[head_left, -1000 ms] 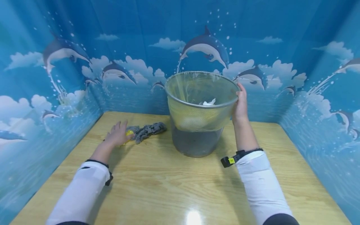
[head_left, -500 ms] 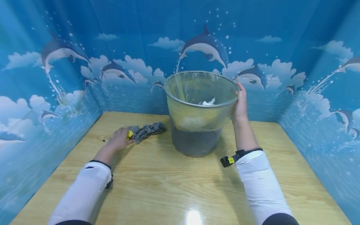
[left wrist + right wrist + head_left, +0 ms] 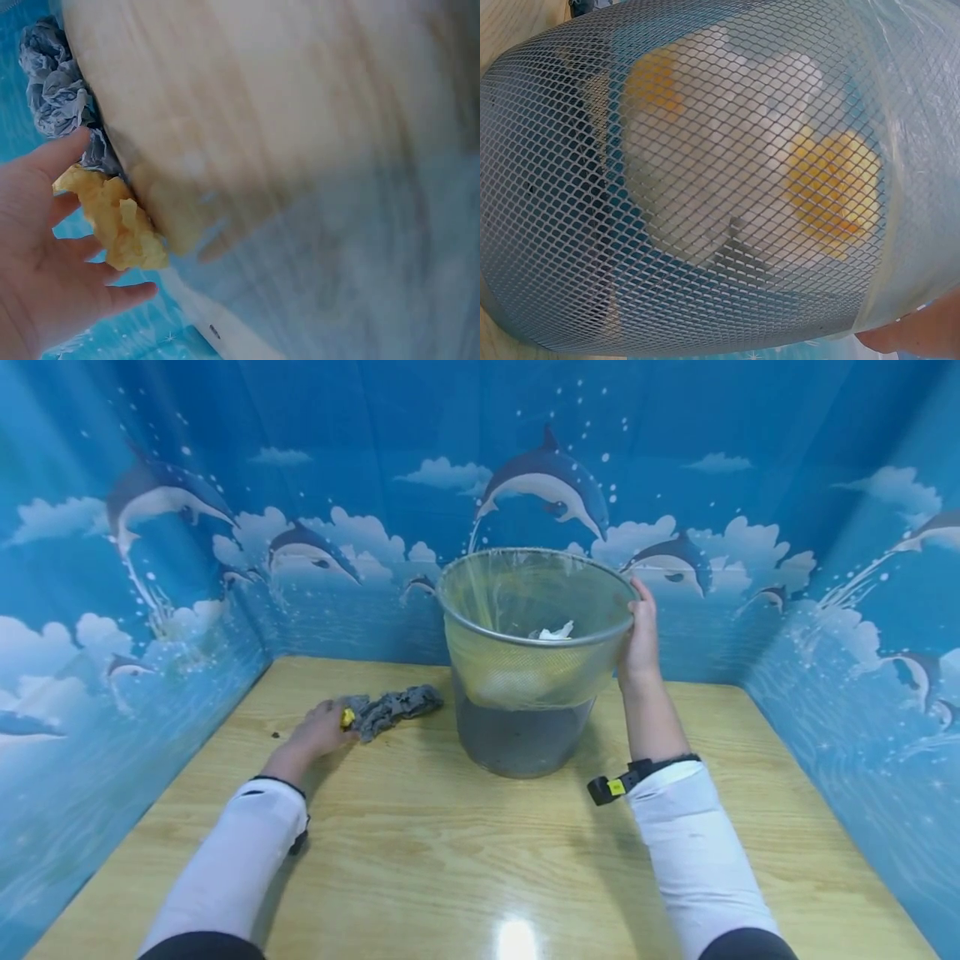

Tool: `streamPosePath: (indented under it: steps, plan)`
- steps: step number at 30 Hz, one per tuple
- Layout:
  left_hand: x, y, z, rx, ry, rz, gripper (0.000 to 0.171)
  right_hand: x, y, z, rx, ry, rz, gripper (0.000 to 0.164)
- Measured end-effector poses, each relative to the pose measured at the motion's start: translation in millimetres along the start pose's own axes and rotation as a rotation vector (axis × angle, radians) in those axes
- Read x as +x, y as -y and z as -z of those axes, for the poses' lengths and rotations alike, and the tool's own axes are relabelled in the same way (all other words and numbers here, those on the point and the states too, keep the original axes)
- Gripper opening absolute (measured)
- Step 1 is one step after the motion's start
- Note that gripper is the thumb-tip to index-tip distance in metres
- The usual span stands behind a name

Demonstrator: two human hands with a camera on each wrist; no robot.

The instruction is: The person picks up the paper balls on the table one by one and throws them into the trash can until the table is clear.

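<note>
My left hand is low over the table's left side, beside a crumpled yellow paper. In the left wrist view its fingers are spread behind that yellow paper, and the thumb lies near the grey crumple. Crumpled grey paper or plastic lies just right of the yellow piece. With my right hand I hold the rim of a mesh wastebasket lined with a translucent yellowish bag. White crumpled scraps show inside; the right wrist view also reveals yellow scraps through the mesh.
A wood-grain table spans the front. Blue curtains printed with dolphins enclose it at the back and both sides. One tiny dark speck lies left of my left hand.
My left hand has shifted slightly right and its fingers have come in around the yellow paper. The right hand, the wastebasket and the grey crumple have stayed in place.
</note>
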State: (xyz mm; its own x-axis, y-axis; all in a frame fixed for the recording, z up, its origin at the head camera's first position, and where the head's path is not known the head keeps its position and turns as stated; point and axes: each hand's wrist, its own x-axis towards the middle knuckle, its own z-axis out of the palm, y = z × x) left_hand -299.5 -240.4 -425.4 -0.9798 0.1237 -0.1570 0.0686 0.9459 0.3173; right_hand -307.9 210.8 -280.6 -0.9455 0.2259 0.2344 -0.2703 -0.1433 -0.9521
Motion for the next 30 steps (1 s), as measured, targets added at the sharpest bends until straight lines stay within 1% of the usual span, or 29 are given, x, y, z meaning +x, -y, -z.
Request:
streamPosePath:
  steps: [6,10,15,17,21,30]
  plan:
    - [2.1,3.2,-7.2,0.023,0.040,0.024,0.072,-0.7,-1.0,-0.1,-0.020,0.002,-0.023,0.061]
    - [1.3,4.9,-4.9,0.018,0.046,0.032,0.070,0.2,0.1,0.1,-0.012,0.003,-0.024,0.060]
    - [-2.9,8.1,-0.7,0.037,0.005,-0.008,0.058,-0.7,1.7,-0.3,0.005,0.008,-0.009,0.060]
    - [-3.3,10.4,-0.5,0.071,-0.031,-0.045,0.053,-0.8,2.0,-0.3,0.006,0.010,-0.004,0.061]
    - [-1.4,15.1,-1.6,0.104,-0.079,-0.082,0.050,-0.9,2.4,-0.2,0.012,0.008,-0.002,0.061]
    - [0.9,19.4,-2.1,0.089,-0.121,-0.082,0.045,-1.7,2.8,0.8,0.006,0.000,-0.018,0.061]
